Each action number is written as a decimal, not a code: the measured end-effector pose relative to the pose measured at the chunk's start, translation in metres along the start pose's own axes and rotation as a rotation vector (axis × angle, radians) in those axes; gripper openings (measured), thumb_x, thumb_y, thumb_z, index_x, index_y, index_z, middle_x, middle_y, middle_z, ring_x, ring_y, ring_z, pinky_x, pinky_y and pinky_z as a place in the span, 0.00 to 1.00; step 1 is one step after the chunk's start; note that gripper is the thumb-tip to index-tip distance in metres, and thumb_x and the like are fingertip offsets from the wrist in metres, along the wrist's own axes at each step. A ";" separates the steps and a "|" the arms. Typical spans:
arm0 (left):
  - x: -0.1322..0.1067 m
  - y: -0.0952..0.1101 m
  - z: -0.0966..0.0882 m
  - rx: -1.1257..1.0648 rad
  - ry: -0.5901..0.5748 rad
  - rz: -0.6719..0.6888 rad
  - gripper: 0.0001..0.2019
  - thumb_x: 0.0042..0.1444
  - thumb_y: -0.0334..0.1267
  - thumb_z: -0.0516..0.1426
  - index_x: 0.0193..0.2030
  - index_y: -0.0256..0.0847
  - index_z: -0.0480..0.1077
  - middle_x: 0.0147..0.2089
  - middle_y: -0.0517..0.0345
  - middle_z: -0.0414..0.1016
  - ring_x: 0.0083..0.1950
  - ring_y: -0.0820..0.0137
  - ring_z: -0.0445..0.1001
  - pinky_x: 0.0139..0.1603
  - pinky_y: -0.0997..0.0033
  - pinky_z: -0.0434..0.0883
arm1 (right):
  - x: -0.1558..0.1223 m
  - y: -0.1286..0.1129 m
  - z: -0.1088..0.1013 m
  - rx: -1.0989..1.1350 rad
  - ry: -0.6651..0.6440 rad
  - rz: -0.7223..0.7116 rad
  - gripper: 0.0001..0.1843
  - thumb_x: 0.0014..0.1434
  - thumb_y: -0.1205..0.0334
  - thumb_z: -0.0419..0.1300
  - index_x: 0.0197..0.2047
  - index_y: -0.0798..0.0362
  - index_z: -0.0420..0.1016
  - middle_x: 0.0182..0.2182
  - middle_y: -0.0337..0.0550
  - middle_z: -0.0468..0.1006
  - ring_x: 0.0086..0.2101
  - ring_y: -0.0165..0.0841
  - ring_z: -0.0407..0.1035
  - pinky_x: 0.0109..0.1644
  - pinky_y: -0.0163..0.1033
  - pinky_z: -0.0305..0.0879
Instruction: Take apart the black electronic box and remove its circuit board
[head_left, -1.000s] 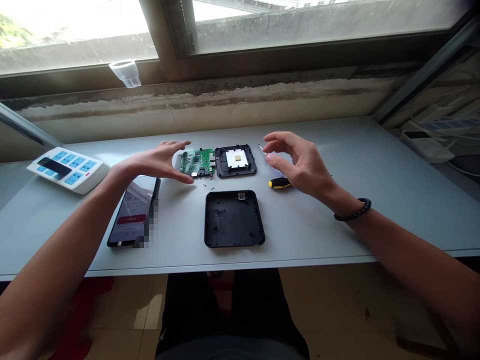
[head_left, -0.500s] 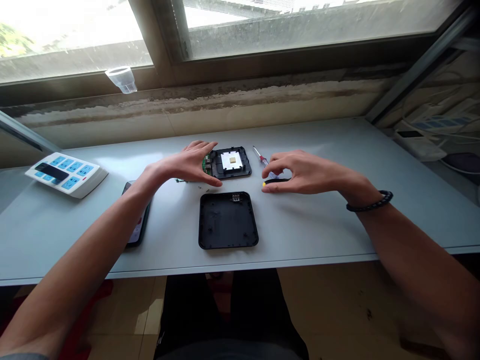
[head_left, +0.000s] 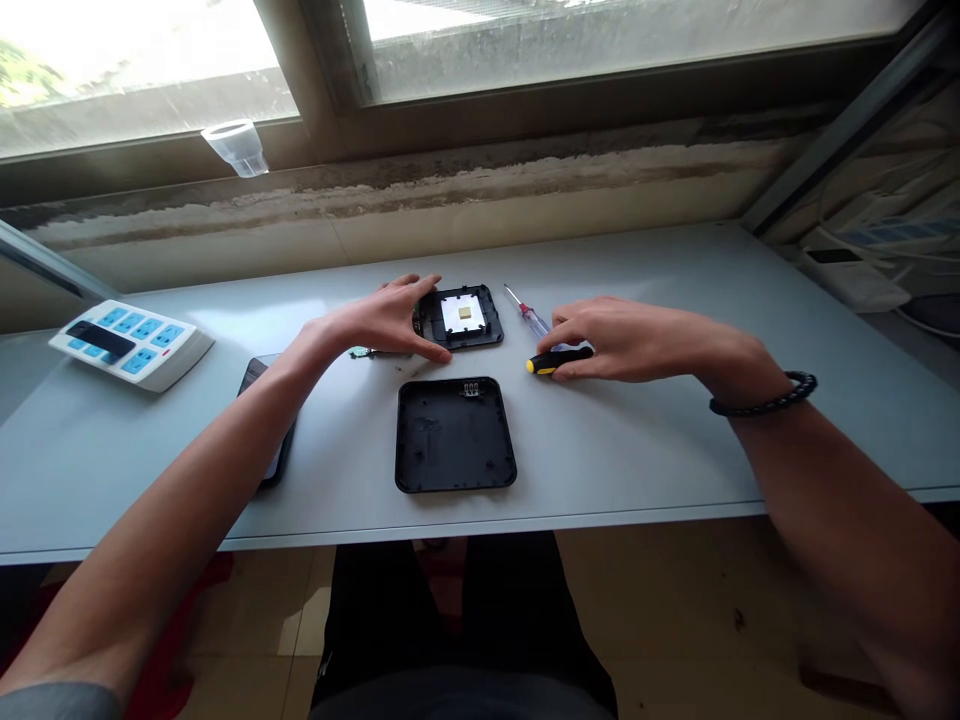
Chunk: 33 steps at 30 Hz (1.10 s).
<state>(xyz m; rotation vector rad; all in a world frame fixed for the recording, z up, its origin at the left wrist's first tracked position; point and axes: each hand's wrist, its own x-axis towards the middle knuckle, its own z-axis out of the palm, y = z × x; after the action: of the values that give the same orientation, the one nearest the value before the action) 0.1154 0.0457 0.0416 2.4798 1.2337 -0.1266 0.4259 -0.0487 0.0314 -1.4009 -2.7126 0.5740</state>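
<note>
A view from the person's head looks down on a pale grey tabletop [head_left: 675, 450] beneath a window [head_left: 570, 50]. Near the centre of the frame, the left hand [head_left: 382, 325] rests palm down, open wide with its fingers arched over a green circuit board [head_left: 416, 322]. Only slivers of the board show at the hand's edges (whether the fingers touch it is hidden). Just to the right of that hand lies a black plastic frame [head_left: 491, 325] with a white square panel and a small gold pad at its centre. Below it, nearer the person, a black plastic case shell [head_left: 454, 440] lies with its inner face up. To the right of the frame, the right hand [head_left: 630, 340] is closed narrowly, its fingers curled over the handle of a black-and-yellow screwdriver [head_left: 562, 360]. A slim clear-handled screwdriver [head_left: 529, 318] lies just above it, its tip pointing to the upper left. At the left of the frame sit a white power strip [head_left: 131, 340] with blue sockets and a smartphone [head_left: 259, 375], mostly hidden beneath the left forearm [head_left: 202, 480]. A black beaded bracelet [head_left: 765, 395] circles the right wrist.
</note>
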 end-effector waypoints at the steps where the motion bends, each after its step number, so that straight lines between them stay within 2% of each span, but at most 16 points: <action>1: 0.000 0.001 -0.001 0.003 -0.003 -0.001 0.65 0.41 0.72 0.64 0.81 0.48 0.42 0.81 0.40 0.48 0.79 0.40 0.50 0.75 0.41 0.57 | 0.000 -0.001 0.000 -0.002 0.009 -0.005 0.21 0.62 0.39 0.58 0.44 0.43 0.85 0.33 0.44 0.75 0.32 0.34 0.64 0.39 0.42 0.56; 4: 0.000 0.004 -0.002 0.009 -0.008 -0.008 0.65 0.43 0.72 0.63 0.81 0.43 0.43 0.78 0.37 0.55 0.76 0.41 0.57 0.72 0.44 0.60 | 0.000 -0.003 -0.001 -0.008 0.050 -0.018 0.19 0.61 0.41 0.59 0.43 0.43 0.85 0.31 0.43 0.73 0.30 0.33 0.63 0.39 0.42 0.55; 7: -0.001 0.004 -0.003 0.011 -0.011 -0.008 0.64 0.43 0.71 0.63 0.81 0.42 0.43 0.76 0.38 0.60 0.73 0.42 0.62 0.69 0.47 0.63 | -0.005 -0.007 -0.008 0.014 0.132 -0.025 0.18 0.59 0.42 0.61 0.41 0.44 0.85 0.29 0.42 0.69 0.28 0.31 0.59 0.38 0.43 0.54; 10: -0.003 0.006 -0.004 0.017 -0.006 -0.013 0.63 0.43 0.70 0.63 0.80 0.42 0.45 0.74 0.39 0.63 0.70 0.42 0.65 0.66 0.49 0.66 | -0.014 -0.014 -0.020 0.072 0.238 -0.023 0.18 0.58 0.42 0.63 0.39 0.45 0.85 0.29 0.43 0.70 0.27 0.31 0.58 0.35 0.44 0.54; 12: -0.006 0.008 -0.003 0.023 0.004 -0.015 0.63 0.43 0.70 0.63 0.80 0.41 0.45 0.72 0.39 0.65 0.68 0.42 0.66 0.64 0.51 0.68 | -0.020 -0.019 -0.026 0.189 0.339 0.005 0.16 0.55 0.43 0.66 0.34 0.47 0.83 0.29 0.43 0.72 0.27 0.31 0.60 0.32 0.44 0.54; 15: -0.012 0.011 -0.002 0.034 0.018 -0.008 0.62 0.45 0.69 0.63 0.80 0.40 0.45 0.67 0.40 0.70 0.65 0.42 0.69 0.59 0.53 0.71 | -0.024 -0.025 -0.030 0.460 0.532 0.078 0.13 0.51 0.51 0.69 0.25 0.50 0.75 0.24 0.41 0.69 0.26 0.30 0.61 0.30 0.43 0.54; 17: -0.014 0.013 -0.001 0.046 0.024 0.008 0.60 0.46 0.68 0.63 0.80 0.40 0.47 0.62 0.43 0.73 0.63 0.43 0.70 0.56 0.55 0.72 | -0.022 -0.025 -0.029 0.607 0.650 0.107 0.12 0.51 0.55 0.67 0.26 0.51 0.71 0.24 0.39 0.68 0.25 0.28 0.60 0.29 0.42 0.54; 22: -0.009 0.015 0.000 0.092 0.061 0.082 0.54 0.45 0.67 0.63 0.75 0.40 0.56 0.54 0.45 0.77 0.60 0.46 0.73 0.50 0.59 0.72 | -0.009 -0.014 -0.023 0.883 0.876 0.116 0.07 0.52 0.58 0.61 0.30 0.50 0.67 0.22 0.39 0.66 0.24 0.29 0.61 0.30 0.44 0.54; 26: -0.006 0.015 -0.003 0.112 0.109 0.147 0.44 0.45 0.64 0.64 0.66 0.42 0.65 0.55 0.44 0.77 0.61 0.45 0.73 0.50 0.59 0.72 | -0.002 -0.003 -0.023 1.025 0.937 0.151 0.08 0.53 0.56 0.59 0.28 0.49 0.66 0.23 0.38 0.59 0.25 0.28 0.56 0.32 0.46 0.56; 33: -0.018 0.014 -0.005 0.164 0.233 0.166 0.48 0.45 0.62 0.64 0.70 0.40 0.62 0.60 0.43 0.74 0.64 0.47 0.70 0.60 0.57 0.69 | 0.003 0.007 -0.025 1.089 0.951 0.225 0.12 0.50 0.51 0.58 0.28 0.47 0.61 0.23 0.38 0.54 0.25 0.29 0.52 0.33 0.46 0.51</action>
<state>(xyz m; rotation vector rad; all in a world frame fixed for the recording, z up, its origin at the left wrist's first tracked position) 0.1153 0.0266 0.0547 2.7924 1.1384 0.1125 0.4342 -0.0348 0.0523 -1.1529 -1.1693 0.8763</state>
